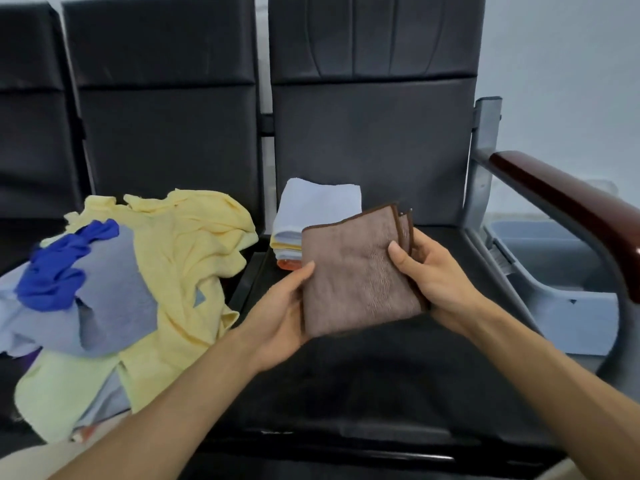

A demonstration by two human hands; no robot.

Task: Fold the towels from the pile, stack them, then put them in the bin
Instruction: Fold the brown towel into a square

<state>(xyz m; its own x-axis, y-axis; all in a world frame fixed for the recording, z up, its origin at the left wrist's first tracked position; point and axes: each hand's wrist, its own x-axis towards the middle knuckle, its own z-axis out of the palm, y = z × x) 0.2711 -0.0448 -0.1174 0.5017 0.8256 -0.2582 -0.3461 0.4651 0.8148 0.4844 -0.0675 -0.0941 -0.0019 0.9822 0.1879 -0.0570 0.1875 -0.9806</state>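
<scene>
Row of black padded seats forming a bench (363, 375), seen from above. On the left seat, a loose pile of unfolded towels (180, 271), mostly yellow, with grey and blue pieces on top. To the right, beyond the wooden armrest (571, 209), a grey bin (554, 265) standing lower than the seat. At the back of the right seat, a stack of folded towels (311, 216), white uppermost. In front of the stack and raised off the seat, a folded brown towel (353, 278). The left hand (277, 320) has its grip on the towel's left edge, thumb on top; the right hand (436, 282) has its grip on the right edge, thumb likewise on top.
</scene>
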